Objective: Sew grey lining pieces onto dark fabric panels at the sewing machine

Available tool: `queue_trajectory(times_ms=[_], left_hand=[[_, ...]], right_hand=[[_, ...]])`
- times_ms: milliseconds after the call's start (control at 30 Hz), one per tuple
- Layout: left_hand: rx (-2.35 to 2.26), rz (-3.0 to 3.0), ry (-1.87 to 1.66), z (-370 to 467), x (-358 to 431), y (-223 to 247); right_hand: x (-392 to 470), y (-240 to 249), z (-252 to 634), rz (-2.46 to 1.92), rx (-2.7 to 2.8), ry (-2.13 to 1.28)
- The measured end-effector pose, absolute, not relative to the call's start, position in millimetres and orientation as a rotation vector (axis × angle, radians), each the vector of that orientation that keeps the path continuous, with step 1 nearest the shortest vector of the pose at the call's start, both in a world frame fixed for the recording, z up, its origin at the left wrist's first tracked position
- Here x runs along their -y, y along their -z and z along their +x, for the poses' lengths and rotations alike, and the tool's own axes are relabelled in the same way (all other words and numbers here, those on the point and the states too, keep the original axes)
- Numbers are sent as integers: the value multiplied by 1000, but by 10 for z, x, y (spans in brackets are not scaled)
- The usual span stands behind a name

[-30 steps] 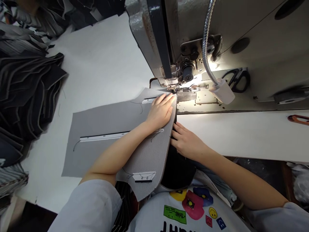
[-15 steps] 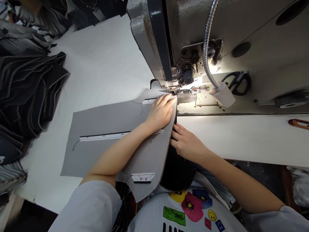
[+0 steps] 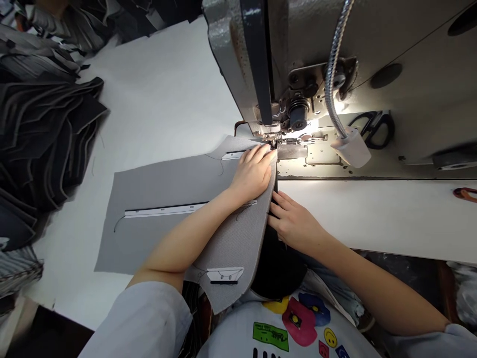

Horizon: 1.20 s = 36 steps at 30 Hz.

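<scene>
A grey fabric panel (image 3: 164, 184) lies on the white table, with its right edge running up under the presser foot (image 3: 274, 140) of a sewing machine (image 3: 234, 59). My left hand (image 3: 252, 174) rests flat on the panel just in front of the foot, fingers stretched toward it. At the panel's right edge, my right hand (image 3: 294, 221) grips the black fabric (image 3: 278, 261) along that edge; its fingertips are partly hidden there. White strips with black edging (image 3: 164, 211) and loose threads are on the grey panel. The black fabric hangs down toward my lap.
Stacked dark fabric pieces (image 3: 44, 144) crowd the left side of the table. Black-handled scissors (image 3: 374, 129) lie on the machine bed, behind a lamp head (image 3: 352, 147) on a flexible metal neck. An orange-handled tool (image 3: 465, 194) sits at the far right.
The whole view has shifted slightly, so the machine and both hands appear a little further right. Both hands keep nearly the same places on the fabric.
</scene>
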<state>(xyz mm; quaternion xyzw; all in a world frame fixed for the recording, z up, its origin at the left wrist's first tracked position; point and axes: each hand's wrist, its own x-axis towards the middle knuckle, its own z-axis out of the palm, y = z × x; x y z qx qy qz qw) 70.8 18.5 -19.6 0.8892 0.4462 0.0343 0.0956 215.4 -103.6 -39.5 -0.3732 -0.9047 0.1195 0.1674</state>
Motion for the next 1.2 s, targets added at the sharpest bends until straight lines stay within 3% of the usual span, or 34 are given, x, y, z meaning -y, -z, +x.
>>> queue_trajectory(times_ms=[933, 1200], left_hand=[[-1410, 2641, -170, 648, -28, 196], [-1428, 2667, -229, 622, -104, 271]], right_hand=[[1289, 405, 2059, -1172, 2642, -374], [1058, 823, 2003, -1006, 2614, 134]])
